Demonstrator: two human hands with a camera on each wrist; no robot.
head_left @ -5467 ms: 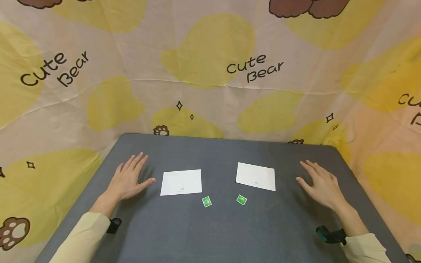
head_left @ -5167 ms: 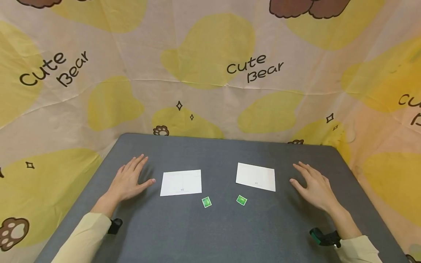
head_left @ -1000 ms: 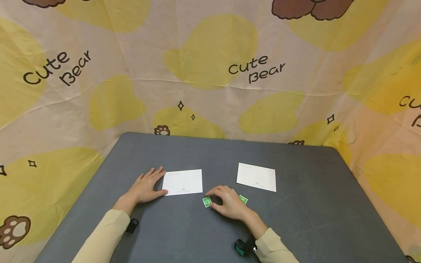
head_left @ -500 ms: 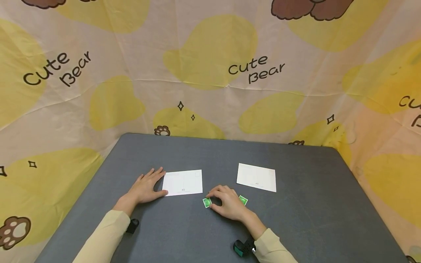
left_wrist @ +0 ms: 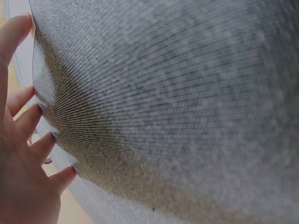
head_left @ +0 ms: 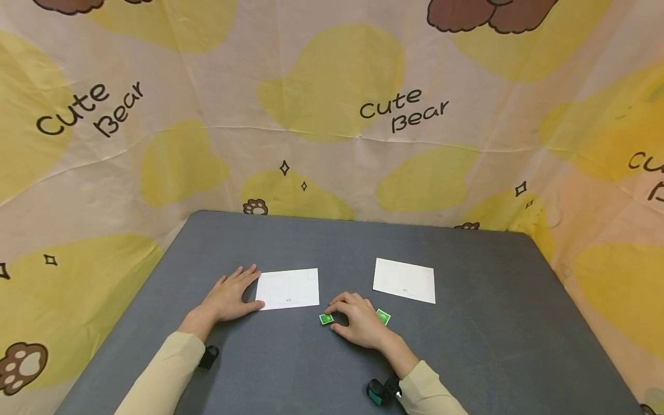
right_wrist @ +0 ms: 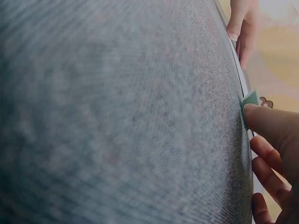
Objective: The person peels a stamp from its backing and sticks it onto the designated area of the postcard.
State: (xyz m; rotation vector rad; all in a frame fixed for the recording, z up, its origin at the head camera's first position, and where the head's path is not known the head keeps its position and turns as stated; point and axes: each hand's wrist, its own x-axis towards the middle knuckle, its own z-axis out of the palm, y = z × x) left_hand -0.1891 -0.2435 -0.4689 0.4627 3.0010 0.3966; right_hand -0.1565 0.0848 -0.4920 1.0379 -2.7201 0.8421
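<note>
My left hand rests with spread fingers at the left edge of a white postcard, its thumb tip on the card's lower left corner. In the left wrist view, the left thumb reaches the card's edge. My right hand pinches a small green stamp between thumb and index finger, right below that postcard. The stamp is tilted, and in the right wrist view the green stamp stands up from the table beside the thumb. A second green stamp lies partly hidden behind the right hand.
Another white postcard lies on the grey table, up and right of the right hand. A patterned cloth hangs behind the table's far edge. Black wrist cameras are strapped to both wrists.
Since the earliest frames both hands have moved inward, the left to the postcard, the right to the left-hand stamp. Over the last half second that stamp has tilted up in the right fingers.
</note>
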